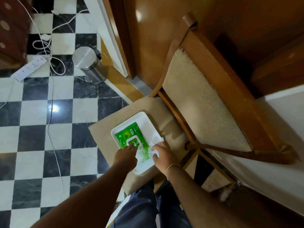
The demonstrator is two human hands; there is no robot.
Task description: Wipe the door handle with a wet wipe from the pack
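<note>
A green wet wipe pack (130,134) with a white flip lid lies in a white tray (141,117) on the seat of a chair. My left hand (125,157) presses its fingertips on the lid area of the pack. My right hand (162,153) is at the pack's right edge, its fingers pinched on a white wipe (155,142) that spreads out beside the pack. The wooden door (148,38) stands behind the chair; its handle is out of view.
The wooden chair (205,99) with beige cushions stands against the door and a white wall. A steel pedal bin (89,65) sits left of the door frame. A white power strip (28,67) and loose cables lie on the black-and-white checkered floor.
</note>
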